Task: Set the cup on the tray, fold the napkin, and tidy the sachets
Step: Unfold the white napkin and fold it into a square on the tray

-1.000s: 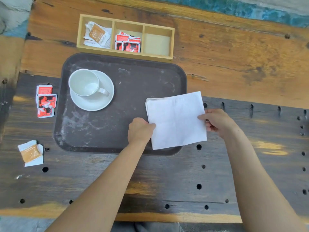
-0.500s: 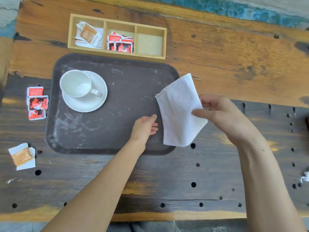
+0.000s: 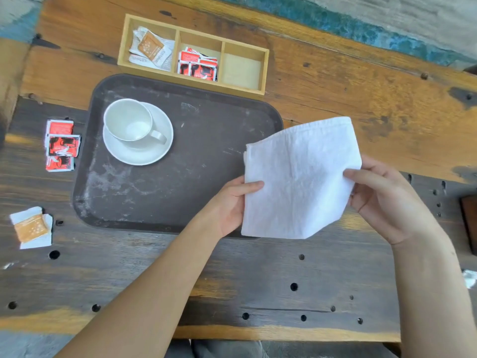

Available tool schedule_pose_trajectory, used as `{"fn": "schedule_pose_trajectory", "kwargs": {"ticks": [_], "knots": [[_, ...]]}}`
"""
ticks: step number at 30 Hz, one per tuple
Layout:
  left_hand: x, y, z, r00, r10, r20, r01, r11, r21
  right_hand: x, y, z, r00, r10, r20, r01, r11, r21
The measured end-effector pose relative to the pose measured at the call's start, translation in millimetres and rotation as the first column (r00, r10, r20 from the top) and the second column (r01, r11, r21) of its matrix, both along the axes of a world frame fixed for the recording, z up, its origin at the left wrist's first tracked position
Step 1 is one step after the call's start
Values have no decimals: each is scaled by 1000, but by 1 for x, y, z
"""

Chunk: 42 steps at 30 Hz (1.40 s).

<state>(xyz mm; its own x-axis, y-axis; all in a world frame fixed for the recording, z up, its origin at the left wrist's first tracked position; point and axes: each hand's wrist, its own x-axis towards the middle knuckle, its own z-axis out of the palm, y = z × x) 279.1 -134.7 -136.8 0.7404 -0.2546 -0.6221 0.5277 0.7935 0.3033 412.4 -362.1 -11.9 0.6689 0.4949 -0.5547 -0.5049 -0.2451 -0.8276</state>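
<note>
The wooden table [image 3: 335, 104] fills the view, orange planks at the far side and dark drilled boards nearer the person. On it lies the dark tray [image 3: 180, 182], its far edge just beside the wooden box [image 3: 267, 71] of three compartments: the left one holds white and orange sachets [image 3: 151, 49], the middle one red sachets [image 3: 197, 64], the right one shows only its bare floor. The white napkin [image 3: 299, 177], folded and held off the table, hangs over the tray's right near corner. The left hand [image 3: 229, 205] pinches its left edge, thumb on top and fingers behind; the right hand [image 3: 384, 200] pinches its right edge the same way. The saucer [image 3: 157, 153] sits on the tray's left far part with the cup [image 3: 127, 120] upright on it, handle pointing right. Left of the tray, on the table, lie loose red sachets [image 3: 62, 146], and nearer, an orange sachet [image 3: 31, 228] on white paper.
</note>
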Motion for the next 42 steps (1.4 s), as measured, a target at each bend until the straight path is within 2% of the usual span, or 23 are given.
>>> {"fn": "schedule_pose_trajectory", "kwargs": {"ticks": [3,6,11,14,18,20,25,31,34,36,38,40,42], "knots": [[-10,22,0,998,69,4,-69,977,200,1,-3,-25,997,-36,61,47,979,-196],[-20,47,3,996,88,-33,-64,890,452,-3,13,-55,992,-54,117,90,943,-322],[-32,80,8,978,210,5,-164,749,642,-13,45,-86,990,-22,143,56,969,-240],[-39,92,12,990,125,58,-130,705,697,-18,56,-93,985,-18,170,51,980,-192],[-42,91,21,997,56,47,-71,577,814,-26,62,-97,985,-27,172,55,986,-158],[-42,90,24,995,86,54,-93,562,822,-28,62,-96,986,-29,166,55,986,-156],[-44,88,24,983,180,48,-158,666,729,-27,61,-91,995,-96,28,97,994,-46],[-51,85,19,949,312,41,-277,767,579,-28,70,-99,976,-210,-65,202,973,-108],[-55,87,20,945,321,66,-305,784,541,-32,70,-101,962,-228,-149,235,971,35],[-57,92,23,934,326,144,-352,784,511,-34,68,-104,960,-248,-130,266,952,150],[-58,98,26,923,336,189,-384,768,513,-35,64,-108,962,-264,-71,273,944,186],[-57,104,27,939,292,182,-343,745,572,-35,59,-110,964,-262,-35,264,948,177],[-56,106,27,958,229,175,-288,740,608,-34,57,-113,974,-225,7,223,971,88]]}}
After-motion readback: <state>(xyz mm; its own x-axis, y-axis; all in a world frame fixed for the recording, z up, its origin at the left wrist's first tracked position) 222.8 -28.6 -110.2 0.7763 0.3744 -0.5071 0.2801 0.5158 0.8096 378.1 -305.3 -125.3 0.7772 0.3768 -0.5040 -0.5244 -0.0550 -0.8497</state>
